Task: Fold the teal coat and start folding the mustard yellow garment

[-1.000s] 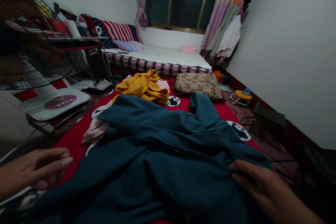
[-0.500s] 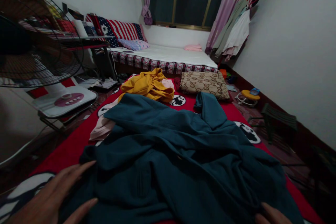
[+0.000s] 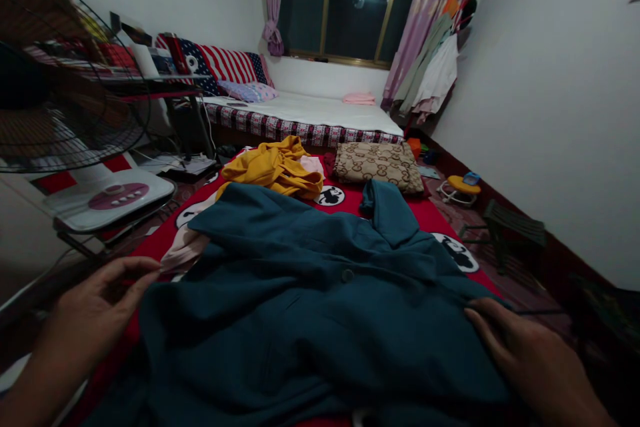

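A dark teal jacket (image 3: 310, 307) lies spread and rumpled across the red blanket, its front facing up. One round button and a pocket line show on it. At its left edge my left hand (image 3: 100, 303) is closed in a pinch, thumb and fingertips together at the cloth. Across from it, my right hand (image 3: 530, 347) grips the jacket's right edge between thumb and fingers. One sleeve lies folded at the jacket's far right. The near hem runs into shadow at the bottom.
Beyond the jacket lie a mustard-yellow garment (image 3: 275, 163), a pale pink cloth (image 3: 185, 250) and a folded brown patterned cloth (image 3: 377, 167) on the red blanket (image 3: 437, 217). A fan (image 3: 65, 93) stands left; stools, including a yellow one (image 3: 460, 185), stand right. A bed (image 3: 320, 110) is behind.
My left hand has gone from spread fingers to a pinch, a little higher. My right hand has come up into view along the jacket's right edge. The jacket's front is flatter and its button shows.
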The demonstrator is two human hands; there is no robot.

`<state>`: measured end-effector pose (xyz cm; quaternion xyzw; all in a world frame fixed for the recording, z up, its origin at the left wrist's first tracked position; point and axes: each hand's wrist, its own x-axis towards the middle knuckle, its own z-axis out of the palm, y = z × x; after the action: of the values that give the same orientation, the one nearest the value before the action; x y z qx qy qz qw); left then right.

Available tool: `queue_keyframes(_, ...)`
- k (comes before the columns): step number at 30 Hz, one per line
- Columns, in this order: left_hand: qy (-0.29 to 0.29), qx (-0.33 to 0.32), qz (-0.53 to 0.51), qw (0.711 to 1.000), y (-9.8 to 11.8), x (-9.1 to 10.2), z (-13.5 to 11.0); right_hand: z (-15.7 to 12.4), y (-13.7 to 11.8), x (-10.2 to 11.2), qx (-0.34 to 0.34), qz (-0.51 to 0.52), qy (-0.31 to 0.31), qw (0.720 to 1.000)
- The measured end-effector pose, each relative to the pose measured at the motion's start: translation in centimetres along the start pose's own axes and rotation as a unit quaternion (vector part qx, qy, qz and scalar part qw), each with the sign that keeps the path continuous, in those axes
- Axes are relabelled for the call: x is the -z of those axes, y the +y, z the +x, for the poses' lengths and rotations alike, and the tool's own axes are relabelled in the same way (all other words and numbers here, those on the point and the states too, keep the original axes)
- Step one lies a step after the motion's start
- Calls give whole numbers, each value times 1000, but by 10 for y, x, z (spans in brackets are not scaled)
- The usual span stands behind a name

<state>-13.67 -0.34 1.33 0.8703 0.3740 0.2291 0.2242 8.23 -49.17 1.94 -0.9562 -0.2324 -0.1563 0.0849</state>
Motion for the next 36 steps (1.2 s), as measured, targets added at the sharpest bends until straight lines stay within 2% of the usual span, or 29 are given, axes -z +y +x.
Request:
queue_keyframes(2, 7, -112, -2, 994, 19, -6, -4, 17, -20, 0, 30, 21, 44, 998)
queue_keyframes(4, 2, -240, -7, 971, 41, -19, -8, 36, -40, 0, 76, 45, 65, 994)
queue_keyframes(6, -12, -327, 39, 944, 58, -39, -6, 55, -55, -5, 105, 42, 19, 993)
queue_keyframes(8, -18, -361, 119, 925, 65, -61, -1, 69, -64, -16, 105, 24, -78, 991)
queue_keyframes(10, -24, -369, 183, 911, 63, -81, 5, 78, -67, -28, 97, 10, -176, 980)
queue_keyframes(11, -33, -371, 202, 906, 60, -89, 8, 80, -68, -33, 96, 5, -206, 974)
queue_keyframes(13, -59, -382, 216, 897, 53, -101, 11, 82, -66, -37, 106, 7, -223, 969)
queue_keyframes(15, -80, -414, 196, 885, 47, -104, 15, 86, -64, -31, 123, 30, -197, 972)
queue_keyframes(17, -70, -458, 150, 874, 49, -98, 27, 96, -60, -17, 131, 81, -147, 977)
queue_keyframes(20, 2, -485, 93, 870, 70, -73, 66, 123, -53, 10, 120, 181, -31, 976)
queue_keyframes(22, 61, -456, 101, 882, 94, -56, 103, 145, -49, 19, 93, 218, 52, 970)
queue_keyframes(24, 91, -412, 142, 896, 120, -49, 139, 165, -47, 15, 63, 217, 105, 969)
queue_keyframes(25, 87, -397, 167, 899, 130, -52, 155, 173, -46, 7, 51, 194, 112, 973)
queue_keyframes(26, 65, -389, 196, 898, 138, -58, 168, 179, -46, -2, 41, 154, 100, 982)
queue_keyframes(28, 1, -387, 251, 887, 145, -76, 183, 184, -46, -25, 21, 39, 35, 998)
queue_keyframes(30, -45, -380, 277, 881, 142, -96, 182, 181, -50, -43, 19, -71, -16, 997)
queue_keyframes(32, -49, -374, 259, 889, 134, -110, 165, 174, -59, -53, 49, -105, -12, 993)
queue_keyframes(34, -59, -394, 222, 890, 126, -114, 135, 166, -71, -54, 109, -68, 3, 992)
queue_keyframes(36, -98, -438, 188, 874, 118, -112, 99, 161, -85, -55, 171, -3, -18, 985)
